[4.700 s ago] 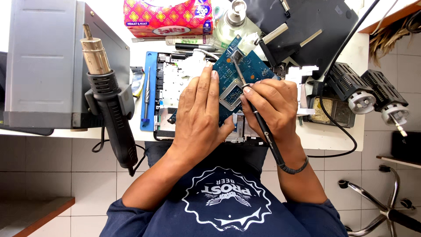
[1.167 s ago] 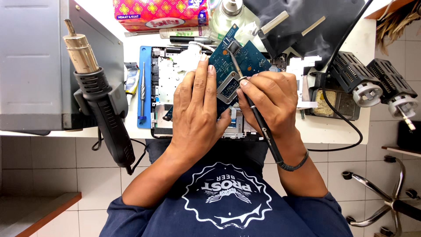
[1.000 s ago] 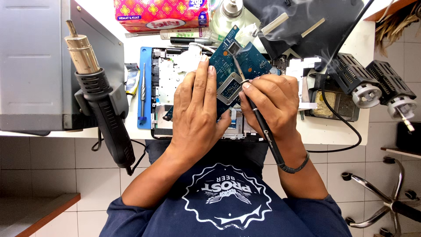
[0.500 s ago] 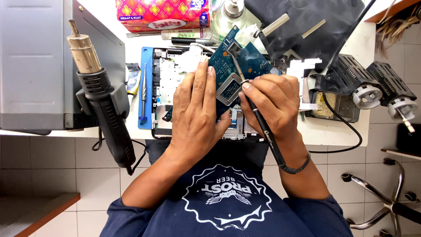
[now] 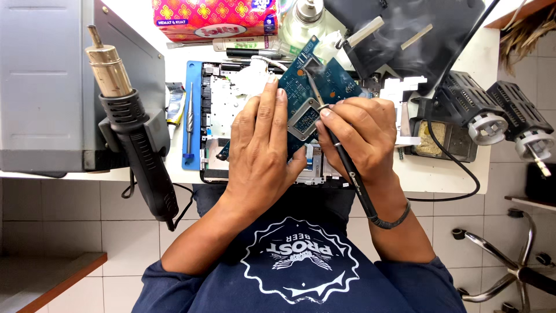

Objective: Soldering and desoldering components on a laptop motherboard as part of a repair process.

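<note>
The left hand point(image 5: 263, 153) lies flat, fingers straight and spread a little, pressing down on the blue-green circuit board with a grey metal square in its middle point(image 5: 313, 95). It is not gripping the board, only holding it down. The board sits tilted on top of the opened grey and white laptop shell point(image 5: 223, 107), which lies on the white desk point(image 5: 440, 174) right in front of the person.

The right hand point(image 5: 362, 133) is closed around the thin black soldering iron with a black cord point(image 5: 347, 168), held like a pencil. Its metal tip touches the board near the top edge, above the grey square.

Not much is different from the pictures a moment ago. Both hands are in almost the same places. The iron's tip has stayed on the same spot of the board. The one new thing is a bit of pale smoke point(image 5: 405, 26) drifting up above the tip, in front of the dark sheet at the back of the desk. That looks like the hot tip is melting something on that spot, so the work there seems to be going on, not finished.

On the left, a black hot-air gun with a brass nozzle point(image 5: 130, 127) hangs beside a big grey box point(image 5: 43, 87). A blue mat with a thin metal tool point(image 5: 190, 119) lies next to the laptop shell. A pink and yellow tissue pack point(image 5: 214, 17) sits at the back.
</note>
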